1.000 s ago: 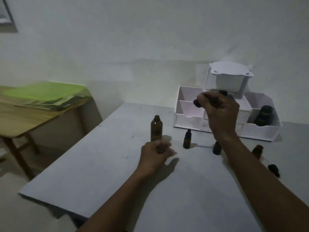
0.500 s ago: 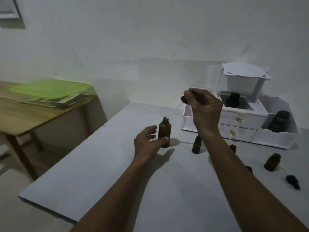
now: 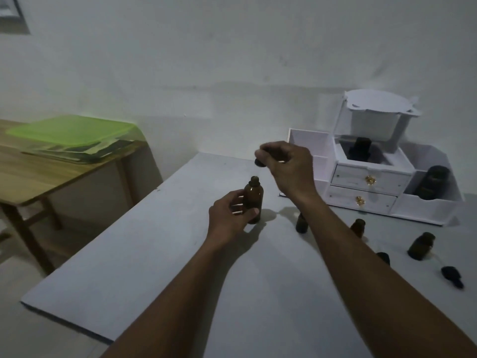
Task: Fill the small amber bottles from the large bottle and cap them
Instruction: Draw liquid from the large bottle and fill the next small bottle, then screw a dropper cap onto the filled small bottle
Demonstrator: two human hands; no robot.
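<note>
Left hand (image 3: 229,218) wraps the lower body of the large bottle (image 3: 254,200), fingers curled round it and thumb in front. The bottle stands upright on the table (image 3: 154,267) with its mouth open. Right hand (image 3: 289,166) has its fingers pinched together on a black dropper cap (image 3: 259,162), just above and a bit right of the mouth, not touching. The glass tube is too faint to see.

Step looks like getting the dropper into the large bottle to draw liquid. To do it well:
- Keep the left grip low and firm so the bottle can't tip.
- Centre the cap over the neck, then go straight down. The neck is narrow, so a tilted entry risks clipping the rim.

3 small amber bottles (image 3: 421,245) wait near the right forearm, 1 half hidden behind it. A loose dropper (image 3: 451,276) lies beside them. The white organizer (image 3: 374,177) is behind.
</note>
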